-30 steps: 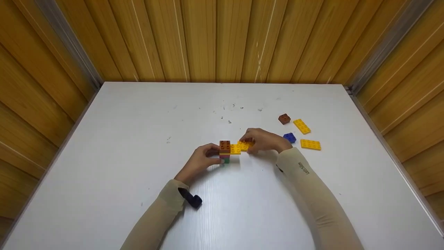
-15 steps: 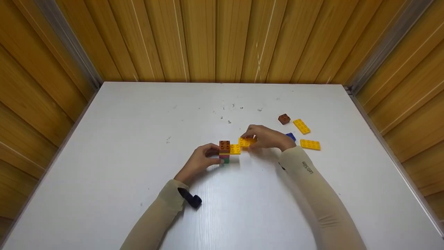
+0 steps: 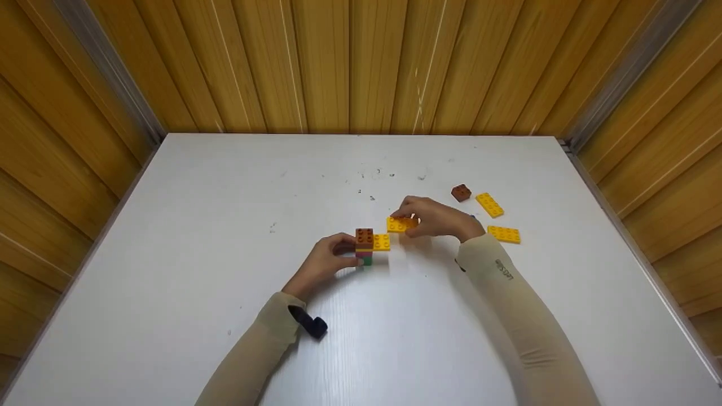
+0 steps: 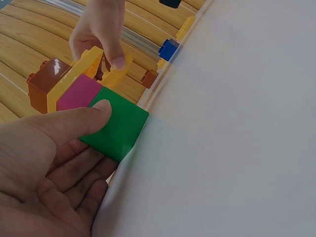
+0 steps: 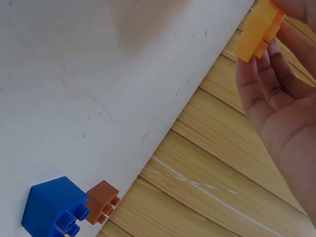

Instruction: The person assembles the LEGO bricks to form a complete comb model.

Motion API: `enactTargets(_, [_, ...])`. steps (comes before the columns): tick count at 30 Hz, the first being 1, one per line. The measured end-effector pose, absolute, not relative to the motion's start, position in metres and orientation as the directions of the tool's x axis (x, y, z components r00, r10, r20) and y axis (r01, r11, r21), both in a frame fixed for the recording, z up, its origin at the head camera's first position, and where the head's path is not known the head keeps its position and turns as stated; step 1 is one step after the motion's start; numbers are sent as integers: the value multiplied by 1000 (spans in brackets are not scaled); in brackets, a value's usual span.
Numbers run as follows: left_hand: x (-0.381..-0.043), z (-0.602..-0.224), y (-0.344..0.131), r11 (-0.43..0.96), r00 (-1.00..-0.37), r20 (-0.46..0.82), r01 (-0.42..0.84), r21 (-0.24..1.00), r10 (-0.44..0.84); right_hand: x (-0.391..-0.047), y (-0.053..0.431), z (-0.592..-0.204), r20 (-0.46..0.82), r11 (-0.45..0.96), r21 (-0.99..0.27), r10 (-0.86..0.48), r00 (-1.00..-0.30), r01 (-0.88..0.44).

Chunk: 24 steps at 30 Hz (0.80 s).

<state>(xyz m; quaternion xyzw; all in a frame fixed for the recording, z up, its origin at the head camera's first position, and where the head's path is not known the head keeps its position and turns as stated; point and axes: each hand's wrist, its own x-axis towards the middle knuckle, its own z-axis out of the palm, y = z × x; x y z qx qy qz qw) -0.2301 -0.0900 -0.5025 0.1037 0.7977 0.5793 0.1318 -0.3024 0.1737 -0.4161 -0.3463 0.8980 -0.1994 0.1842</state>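
My left hand [image 3: 327,260] grips a small stack of toy building bricks by its lower part, thumb on the green brick [image 4: 123,123] at the bottom. Above the green lies a magenta brick [image 4: 79,93], then a yellow plate [image 3: 382,242] sticking out to the right. A brown brick [image 3: 364,234] tops the stack. Between thumb and fingers, my right hand [image 3: 439,219] pinches another yellow plate [image 3: 397,225], studs up. It is raised over the table, just behind and right of the jutting yellow plate; a gap shows between them in the head view.
Right of my right hand lie a loose brown brick [image 3: 461,193], one yellow plate [image 3: 489,204] set at a slant and a second yellow plate [image 3: 503,234]. A blue brick [image 5: 52,205] is mostly hidden behind my right wrist in the head view. Wood-look panels [image 3: 350,67] border the white table.
My right hand has lifted its yellow plate up and away from the stack's jutting plate, toward the back. The right wrist now covers most of the blue brick. My left hand stays still.
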Motion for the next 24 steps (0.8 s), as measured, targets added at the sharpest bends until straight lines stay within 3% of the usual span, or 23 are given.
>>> enactTargets(24, [-230,-503,-90,317,-942,-96,12,948,321,-295,160,-397,-138,644,-506,-717,-683,-573])
